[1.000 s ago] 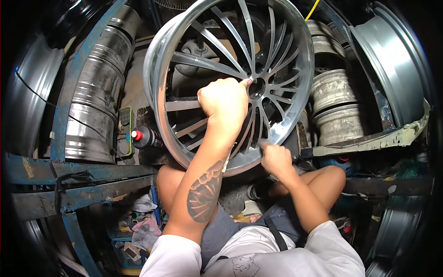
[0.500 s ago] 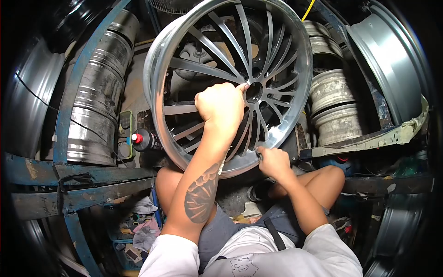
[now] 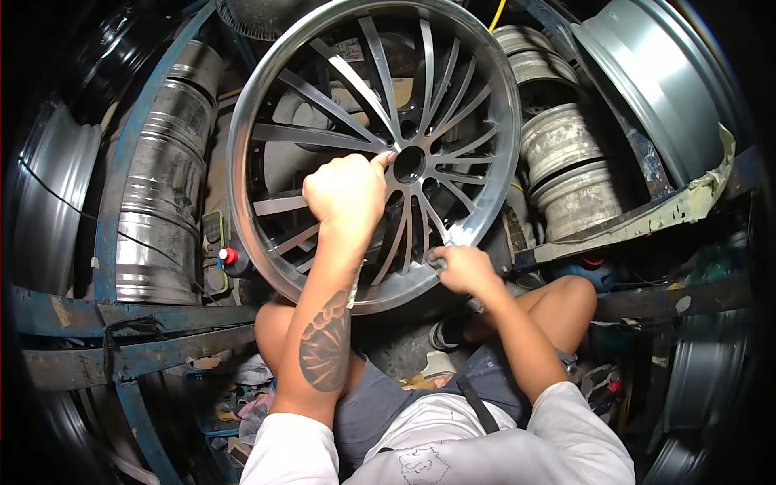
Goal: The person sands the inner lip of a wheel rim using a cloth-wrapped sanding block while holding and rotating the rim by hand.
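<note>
A large silver multi-spoke wheel rim (image 3: 505,153) stands tilted in front of me, its spoked face and round centre hole towards me. My left hand (image 3: 347,192) is closed in a fist over the spokes left of the hub, its thumb resting near the centre hole. What the fingers wrap is mostly hidden, but they appear to grip a spoke. My right hand (image 3: 467,271) is at the lower right lip of the rim. Its fingers are closed on a small grey piece (image 3: 437,263) pressed against the polished lip; I cannot make out its kind.
Stacked metal rims stand on the left (image 3: 162,182) and right (image 3: 570,174). A blue-painted metal frame (image 3: 56,307) runs beside me, and a larger silver rim (image 3: 655,81) leans at the upper right. A red-capped bottle (image 3: 229,257) sits left of the wheel.
My right hand has shifted a little rightward along the lip relative to the hub. The wheel appears further left and more face-on as the view shifts. My left hand keeps its place near the hub.
</note>
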Demonstrator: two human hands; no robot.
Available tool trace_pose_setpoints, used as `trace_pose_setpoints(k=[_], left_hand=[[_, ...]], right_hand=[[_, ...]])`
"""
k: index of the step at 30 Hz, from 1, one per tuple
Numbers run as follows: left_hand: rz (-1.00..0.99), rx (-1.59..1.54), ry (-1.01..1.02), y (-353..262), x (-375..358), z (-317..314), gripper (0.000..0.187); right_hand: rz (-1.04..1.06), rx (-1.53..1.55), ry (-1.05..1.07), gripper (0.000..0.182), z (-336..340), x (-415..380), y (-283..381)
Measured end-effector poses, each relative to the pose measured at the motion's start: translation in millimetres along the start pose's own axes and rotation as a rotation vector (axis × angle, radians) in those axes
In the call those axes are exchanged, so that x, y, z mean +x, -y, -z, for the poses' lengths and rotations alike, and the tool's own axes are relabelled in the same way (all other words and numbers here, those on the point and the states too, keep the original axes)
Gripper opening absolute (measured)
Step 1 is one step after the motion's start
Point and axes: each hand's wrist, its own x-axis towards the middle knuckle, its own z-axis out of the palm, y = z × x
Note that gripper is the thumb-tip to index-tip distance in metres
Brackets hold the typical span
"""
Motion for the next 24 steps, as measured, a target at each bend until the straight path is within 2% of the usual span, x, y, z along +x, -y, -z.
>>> trace_pose_setpoints(k=[4, 7, 8, 11, 14, 18, 19, 21, 22, 24], left_hand=[[0.012, 0.017, 0.004, 2, -3, -2, 0.066], [-0.004, 0.013, -0.050, 1, 1, -1, 0.066], [-0.011, 0.018, -0.058, 3, -2, -4, 0.066], [-0.006, -0.045, -0.007, 3, -2, 0, 0.069], [0.010, -0.028, -0.012, 3, 1, -2, 0.069], [0.006, -0.006, -0.029, 2, -2, -2, 0.065], [0.004, 0.000, -0.035, 0, -2, -2, 0.065], [0.006, 0.016, -0.055, 0, -2, -3, 0.065], [-0.005, 0.012, -0.090, 1, -2, -5, 0.064], [-0.010, -0.006, -0.097, 1, -5, -8, 0.064]], right_hand=[[-0.048, -0.023, -0.093, 0.044, 6, 1, -4], [0.032, -0.114, -0.045, 0.042, -6, -10, 10], [0.050, -0.004, -0.052, 0.040, 2, -7, -3], [-0.038, 0.011, -0.108, 0.038, 14, -4, -8], [-0.010, -0.085, -0.063, 0.034, -9, -22, 17], [-0.032, 0.088, -0.137, 0.038, 11, -6, -20], [-0.051, -0.029, -0.169, 0.038, 3, -10, -8], [0.028, -0.063, -0.101, 0.039, -15, -20, 10], [0.004, -0.055, -0.064, 0.040, -9, -21, 10], [-0.030, 0.067, -0.043, 0.041, 9, -6, -19]])
